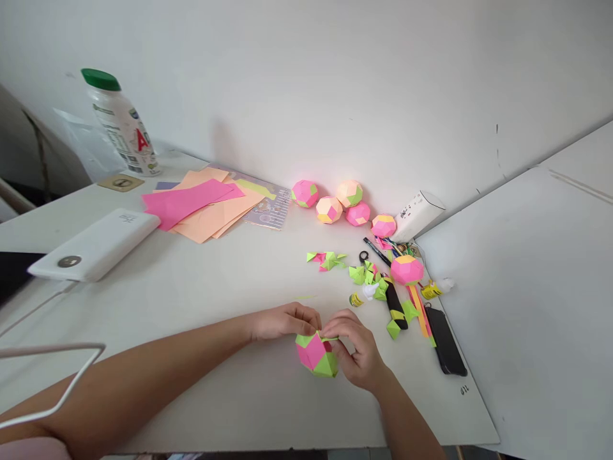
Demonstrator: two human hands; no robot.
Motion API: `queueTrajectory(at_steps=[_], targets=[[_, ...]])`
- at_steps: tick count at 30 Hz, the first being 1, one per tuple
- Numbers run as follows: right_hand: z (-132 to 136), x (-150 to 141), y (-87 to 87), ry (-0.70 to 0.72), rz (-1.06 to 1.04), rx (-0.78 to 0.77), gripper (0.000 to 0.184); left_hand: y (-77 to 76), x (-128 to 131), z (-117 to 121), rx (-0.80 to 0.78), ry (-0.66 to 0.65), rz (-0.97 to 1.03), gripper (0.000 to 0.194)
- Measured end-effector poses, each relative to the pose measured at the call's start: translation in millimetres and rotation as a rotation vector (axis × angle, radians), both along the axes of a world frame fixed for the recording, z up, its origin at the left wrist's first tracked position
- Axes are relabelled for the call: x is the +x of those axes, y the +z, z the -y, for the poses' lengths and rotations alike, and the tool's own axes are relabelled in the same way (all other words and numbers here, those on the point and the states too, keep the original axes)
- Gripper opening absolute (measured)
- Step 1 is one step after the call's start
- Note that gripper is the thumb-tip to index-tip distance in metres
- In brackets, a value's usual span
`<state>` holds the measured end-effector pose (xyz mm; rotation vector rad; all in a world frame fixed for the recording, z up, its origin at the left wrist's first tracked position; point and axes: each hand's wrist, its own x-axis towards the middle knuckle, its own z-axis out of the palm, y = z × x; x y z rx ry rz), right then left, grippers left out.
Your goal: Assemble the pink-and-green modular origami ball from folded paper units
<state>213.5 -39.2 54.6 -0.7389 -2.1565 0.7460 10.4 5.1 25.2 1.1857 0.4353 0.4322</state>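
A pink and green folded paper ball (313, 353) is held between my two hands above the white table (230, 396). My left hand (290, 321) grips its upper left side, fingers curled over the top. At its upper right, my right hand (355, 345) pinches a small green paper piece (328, 338) against the ball. A dark gap shows in the ball near my right fingers. Small folded green and pink pieces (326, 260) lie beyond my hands, and a small glue bottle (364, 294) lies on its side near them.
Finished paper balls (305, 193) line the wall. At right lie a black phone (445, 338), a yellow glue bottle (437, 288) and a white box (418, 216). At left are a white power bank (96, 246), pink and peach paper sheets (191, 201) and a green-capped bottle (122, 124).
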Motion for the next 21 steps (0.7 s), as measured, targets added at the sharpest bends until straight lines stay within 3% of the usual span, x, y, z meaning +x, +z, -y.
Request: queueTrajectory(at_steps=[9,13,16,21], targets=[[1,-2,6.6,0.051,0.008,0.029,0.026,3.6,0,1,-0.005,0.006,-0.007,0.010],[4,1,7.6,0.054,-0.002,-0.051,0.022,2.5,0,1,0.002,0.008,-0.017,0.010],[6,6,6.1,0.059,-0.124,-0.307,0.014,1.7,0,1,0.006,0.009,-0.019,0.011],[0,12,2.8,-0.043,-0.572,-0.829,0.009,3.3,0,1,0.002,0.013,-0.023,0.010]])
